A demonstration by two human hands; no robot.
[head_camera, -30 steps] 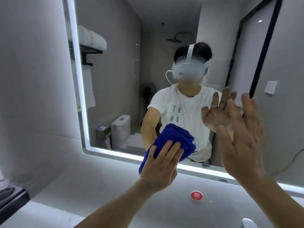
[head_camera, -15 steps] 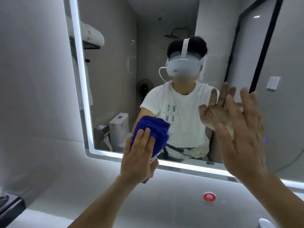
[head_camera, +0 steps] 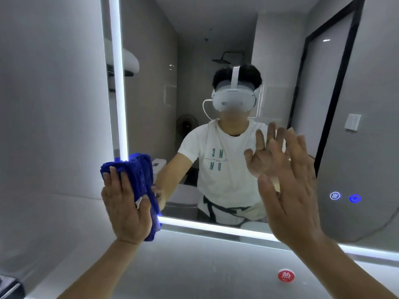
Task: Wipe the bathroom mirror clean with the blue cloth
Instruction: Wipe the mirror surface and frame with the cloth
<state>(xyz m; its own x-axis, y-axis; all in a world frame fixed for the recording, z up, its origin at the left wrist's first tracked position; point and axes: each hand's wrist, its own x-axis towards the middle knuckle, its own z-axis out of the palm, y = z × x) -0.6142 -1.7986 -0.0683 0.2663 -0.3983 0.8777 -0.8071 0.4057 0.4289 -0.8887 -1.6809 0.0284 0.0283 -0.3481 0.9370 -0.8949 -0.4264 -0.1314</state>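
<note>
The folded blue terry cloth (head_camera: 138,173) has slid left and now sits on the lower-left corner of the large backlit bathroom mirror (head_camera: 194,50), overlapping its glowing edge strip (head_camera: 117,83). The left hand (head_camera: 125,208) presses it flat, fingers straight. The right hand (head_camera: 291,190) stays spread at the glass. I'd say the bottom pass is done and the upper glass remains.

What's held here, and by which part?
Left hand presses the folded blue cloth, palm over its lower half, against the light-edged mirror; no curled grip. Right hand holds nothing.
</note>
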